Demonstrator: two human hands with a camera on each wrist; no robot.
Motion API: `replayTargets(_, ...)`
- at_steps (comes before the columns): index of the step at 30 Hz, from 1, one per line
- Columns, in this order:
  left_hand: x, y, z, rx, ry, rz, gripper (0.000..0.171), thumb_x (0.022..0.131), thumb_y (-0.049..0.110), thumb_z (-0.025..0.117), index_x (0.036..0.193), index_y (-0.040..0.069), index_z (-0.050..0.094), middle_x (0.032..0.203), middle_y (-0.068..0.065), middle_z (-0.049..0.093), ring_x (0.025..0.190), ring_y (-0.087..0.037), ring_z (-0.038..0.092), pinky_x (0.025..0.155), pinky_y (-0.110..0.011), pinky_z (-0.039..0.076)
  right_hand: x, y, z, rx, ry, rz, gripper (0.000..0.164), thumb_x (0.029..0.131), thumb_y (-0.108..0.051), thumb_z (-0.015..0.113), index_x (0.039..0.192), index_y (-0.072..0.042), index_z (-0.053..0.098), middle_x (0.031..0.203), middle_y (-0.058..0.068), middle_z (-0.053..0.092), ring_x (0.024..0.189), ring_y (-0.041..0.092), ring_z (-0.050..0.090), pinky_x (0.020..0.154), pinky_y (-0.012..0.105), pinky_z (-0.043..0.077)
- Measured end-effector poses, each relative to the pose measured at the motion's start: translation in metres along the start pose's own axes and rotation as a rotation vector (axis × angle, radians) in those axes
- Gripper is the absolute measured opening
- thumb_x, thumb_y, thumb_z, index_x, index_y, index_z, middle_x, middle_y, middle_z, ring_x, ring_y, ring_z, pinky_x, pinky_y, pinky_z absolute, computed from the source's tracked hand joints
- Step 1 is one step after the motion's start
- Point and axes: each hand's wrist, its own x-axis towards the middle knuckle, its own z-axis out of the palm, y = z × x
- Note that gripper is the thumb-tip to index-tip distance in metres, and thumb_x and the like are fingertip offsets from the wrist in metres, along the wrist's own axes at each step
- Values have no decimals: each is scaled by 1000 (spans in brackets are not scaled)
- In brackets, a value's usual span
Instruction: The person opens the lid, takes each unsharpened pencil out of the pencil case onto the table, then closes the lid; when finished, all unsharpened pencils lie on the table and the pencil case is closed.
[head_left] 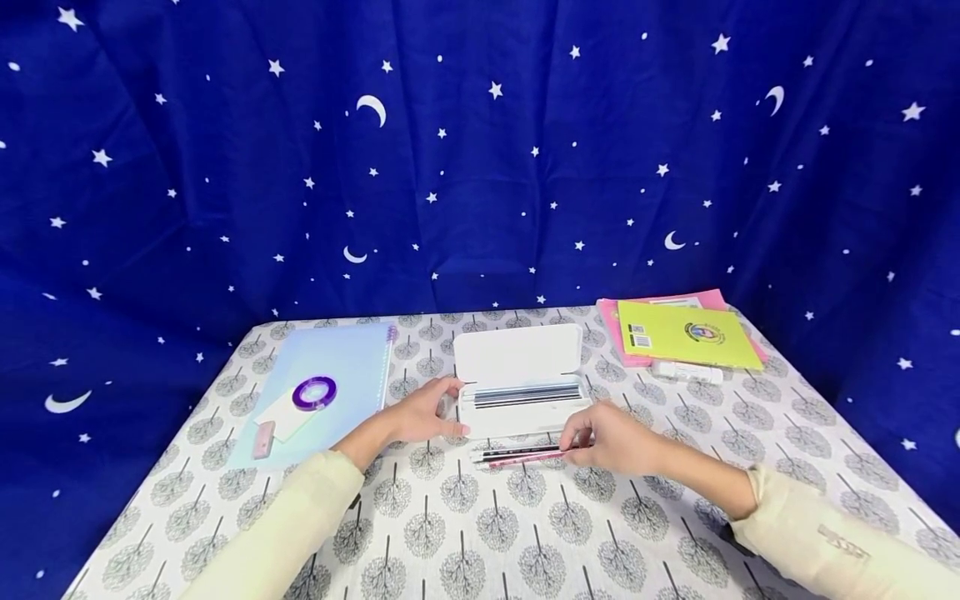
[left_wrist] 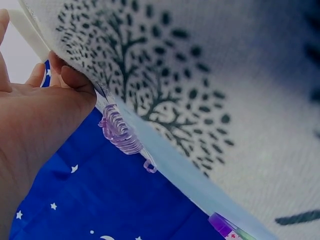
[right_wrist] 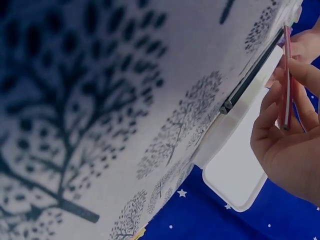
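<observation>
A white pencil case (head_left: 517,421) lies with its lid raised at the middle of the table, a row of dark and grey pencils (head_left: 528,395) inside. My left hand (head_left: 420,414) holds the case's left end, thumb at the front corner and fingers farther back. Just in front of the case, my right hand (head_left: 618,439) pinches a red-pink pencil (right_wrist: 287,85) between thumb and fingers. Black pencils (right_wrist: 252,75) lie on the cloth beside it, along the case's front edge. In the left wrist view, the left fingertips are partly hidden.
At the left lies a light blue spiral notebook (head_left: 341,358) bearing a purple tape roll (head_left: 296,395), a pale paper pad (head_left: 281,417) and a pink eraser (head_left: 263,440). Back right, a yellow-green booklet (head_left: 675,325) overlaps pink ones (head_left: 611,329), near a white tube (head_left: 686,372).
</observation>
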Motion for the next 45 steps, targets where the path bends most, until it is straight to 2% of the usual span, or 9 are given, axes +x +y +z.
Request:
replayTargets(6,-1,2,-1,-2,0,9,84,83,40,78,149,9,36,141,-8,48,101,-16,54,92,-38,48,1,1,0,-1,-19,42,11,80,-4,78,84,-13,73,73,-10,66,66,6,60,63,25,53)
replayTargets(17,-2,2,-3,3,1,4,85,83,40,78,150,9,36,141,-8,48,101,-16,54,92,-38,48,6,6,3,-5,-31,43,12,80,-1,78,83,-12,72,72,-10,65,63,4,59,61,26,53)
replayTargets(20,-2,2,-3,2,0,0,85,83,40,78,150,10,35,141,-8,48,100,-16,53,92,-38,47,7,6,6,-52,-31,38,15,78,-2,79,82,-14,72,69,-13,64,61,2,58,81,32,47)
replayTargets(21,-3,2,-3,3,1,-1,85,83,40,78,150,10,35,141,-8,48,100,-16,53,92,-38,47,7,6,7,-59,-35,38,15,78,-2,79,82,-15,71,69,-13,64,61,1,58,81,33,48)
replayTargets(24,-3,3,-3,6,1,-3,85,83,40,78,150,10,35,141,-7,48,99,-15,53,92,-38,47,7,5,9,-61,-41,18,16,78,-2,80,82,-14,70,69,-13,63,60,1,57,80,31,49)
replayTargets(27,-2,2,-3,12,4,3,85,83,40,78,150,8,35,141,-8,48,99,-16,54,93,-39,47,6,4,9,-28,-50,8,14,79,0,78,83,-10,70,71,-10,64,59,2,57,56,24,53)
replayTargets(34,-2,3,-2,14,3,-5,84,83,41,78,149,10,36,141,-8,48,101,-16,54,93,-39,47,5,4,7,0,-57,50,15,78,3,77,86,-7,70,72,-7,64,59,5,58,54,24,53)
replayTargets(45,0,2,-2,19,5,-12,84,83,41,78,150,12,35,142,-8,47,104,-17,54,98,-44,46,8,7,6,-31,-48,44,19,75,5,77,84,-10,69,74,-8,64,63,5,58,58,24,53)
